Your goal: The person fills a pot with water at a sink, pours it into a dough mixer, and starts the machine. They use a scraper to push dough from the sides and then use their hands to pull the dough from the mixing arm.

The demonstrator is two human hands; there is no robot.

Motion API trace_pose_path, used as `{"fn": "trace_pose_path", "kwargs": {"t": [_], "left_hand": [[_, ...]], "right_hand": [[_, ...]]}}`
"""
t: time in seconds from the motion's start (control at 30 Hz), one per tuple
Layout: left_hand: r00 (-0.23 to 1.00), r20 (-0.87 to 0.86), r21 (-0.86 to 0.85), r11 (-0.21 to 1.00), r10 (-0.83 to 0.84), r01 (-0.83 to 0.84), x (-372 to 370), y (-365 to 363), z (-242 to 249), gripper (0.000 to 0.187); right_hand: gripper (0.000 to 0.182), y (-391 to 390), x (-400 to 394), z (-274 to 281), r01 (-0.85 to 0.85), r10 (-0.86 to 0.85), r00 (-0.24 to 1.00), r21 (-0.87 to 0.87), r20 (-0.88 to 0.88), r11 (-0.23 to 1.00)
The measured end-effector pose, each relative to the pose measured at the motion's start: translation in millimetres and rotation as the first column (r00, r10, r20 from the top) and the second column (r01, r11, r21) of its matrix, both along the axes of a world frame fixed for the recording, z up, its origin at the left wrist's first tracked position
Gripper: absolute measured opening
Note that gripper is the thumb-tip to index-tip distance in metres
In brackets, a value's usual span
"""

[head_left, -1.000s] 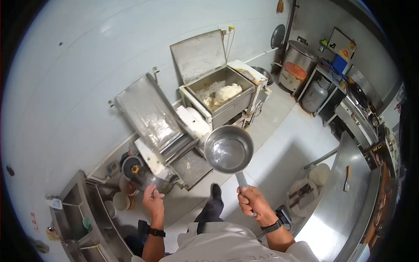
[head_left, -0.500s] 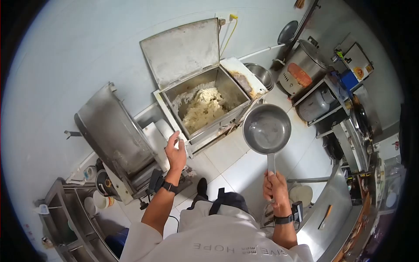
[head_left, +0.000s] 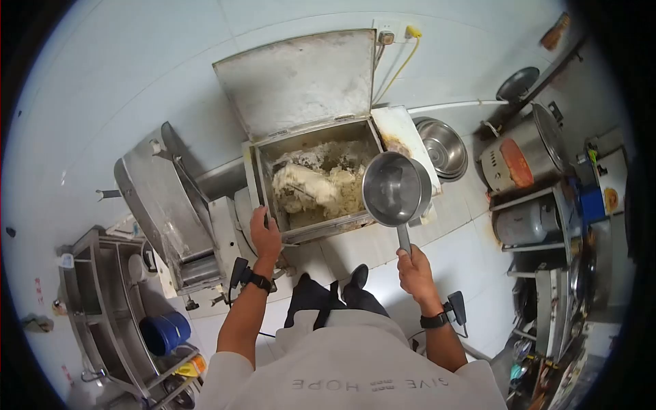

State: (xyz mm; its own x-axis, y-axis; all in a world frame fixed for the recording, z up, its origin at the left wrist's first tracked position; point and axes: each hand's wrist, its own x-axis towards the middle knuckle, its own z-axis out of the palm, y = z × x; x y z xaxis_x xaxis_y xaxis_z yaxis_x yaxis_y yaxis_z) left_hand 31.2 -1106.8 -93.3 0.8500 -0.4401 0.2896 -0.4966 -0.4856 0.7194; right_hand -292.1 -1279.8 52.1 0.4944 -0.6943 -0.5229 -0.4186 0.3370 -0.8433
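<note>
My right hand (head_left: 417, 277) is wrapped around the handle of a metal dipper (head_left: 396, 188), a deep round bowl on a straight handle. The bowl overlaps the front right corner of a metal dough mixer (head_left: 328, 232), and its inside shows no visible contents. Pale, lumpy dough (head_left: 307, 184) with loose flour lies in the mixer's tub. The mixer's lid (head_left: 297, 85) stands raised against the wall. My left hand (head_left: 266, 236) is open, fingers a little apart, right at the tub's front left corner.
A dough-rolling machine (head_left: 164, 212) stands at the left, beside a metal rack (head_left: 102, 294) and a blue bucket (head_left: 164, 333). Right of the mixer sit stacked metal bowls (head_left: 444, 147) and a large metal pot (head_left: 529, 154). A yellow cable (head_left: 400, 72) hangs on the wall.
I have come closer to the mixer. The dipper has moved left to the tub's right front corner, and my left hand has come to its left corner. The dough has shifted shape.
</note>
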Motion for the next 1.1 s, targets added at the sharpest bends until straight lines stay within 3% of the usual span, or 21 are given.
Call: {"fn": "trace_pose_path", "kwargs": {"t": [0.03,0.17,0.3,0.47,0.53,0.77,0.93,1.1], "left_hand": [[1.0,0.016,0.048,0.999,0.003,-0.004,-0.9,-2.1,1.0,0.04],[0.999,0.042,0.135,0.99,0.032,-0.038,10.3,-14.2,-4.2,0.04],[0.993,0.098,0.201,0.979,-0.065,0.044,46.4,-28.6,-26.2,0.039],[0.989,0.095,0.317,0.945,-0.116,0.081,67.0,-36.0,-36.1,0.035],[0.954,0.226,0.374,0.922,-0.199,0.104,68.0,-35.3,-33.0,0.034],[0.97,0.157,0.266,0.954,-0.184,0.138,62.1,-39.5,-11.2,0.032],[0.973,0.145,0.263,0.955,-0.179,0.136,63.4,-39.6,-16.3,0.036],[0.971,0.178,0.288,0.952,-0.161,0.105,62.2,-41.6,-20.2,0.034]], "right_hand": [[0.017,-9.6,2.5,-9.4,-0.017,0.017,1.0,0.006,-0.002,1.0],[0.018,-39.4,16.6,-41.4,-0.204,0.188,0.979,-0.254,-0.085,0.946],[0.027,-45.5,42.1,-28.4,-0.317,0.251,0.946,-0.425,-0.206,0.848],[0.026,-45.1,57.1,-34.6,-0.366,0.254,0.922,-0.444,-0.293,0.818],[0.026,-42.6,65.0,-31.5,-0.375,0.238,0.913,-0.455,-0.331,0.808],[0.023,-36.1,71.6,-10.8,-0.297,0.151,0.931,-0.447,-0.333,0.844],[0.023,-35.9,73.9,-19.1,-0.341,0.18,0.912,-0.438,-0.368,0.832],[0.024,-37.3,76.1,-8.8,-0.388,0.293,0.904,-0.309,-0.312,0.868]]}}
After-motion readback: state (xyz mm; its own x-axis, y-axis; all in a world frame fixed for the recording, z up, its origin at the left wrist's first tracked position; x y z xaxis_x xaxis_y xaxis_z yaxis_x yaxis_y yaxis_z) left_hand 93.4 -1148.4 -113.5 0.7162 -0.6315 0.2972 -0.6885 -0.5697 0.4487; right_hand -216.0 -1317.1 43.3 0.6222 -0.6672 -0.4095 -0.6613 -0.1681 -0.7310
